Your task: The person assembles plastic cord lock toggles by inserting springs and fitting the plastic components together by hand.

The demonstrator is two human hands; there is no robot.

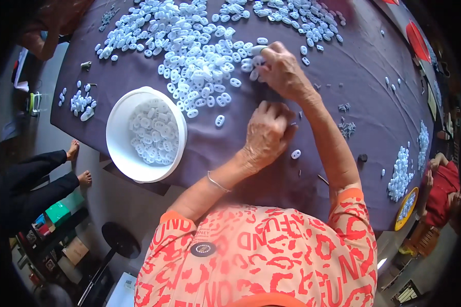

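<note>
The right hand [281, 69] reaches to about 12 o'clock, its fingertips pinched narrow on one or two small white plastic rings at the near edge of the big heap [189, 46]; whether it really holds a piece or only presses on it I cannot tell, since the fingers hide the contact. The left hand [266, 133] lies just below it, curled loosely into a near fist on the purple cloth [353, 71]; what it holds, if anything, is hidden. At 9 o'clock from the left hand stands a white bowl [119, 153], set on the table's near edge, its bottom covered with a shallow layer of the same rings. A single ring [219, 121] lies between bowl and left hand, and another [295, 154] at 4 o'clock of that hand. Judging by this, the sorting is at an early stage: the bowl is far from full, while the heap spreads across the top of the table, with a second heap [292, 15] at 1 o'clock and a smaller pile [402, 174] at 3 o'clock. A small cluster [81, 101] sits at 10 o'clock. Another person's bare feet [79, 163] show at 9 o'clock below the table.
</note>
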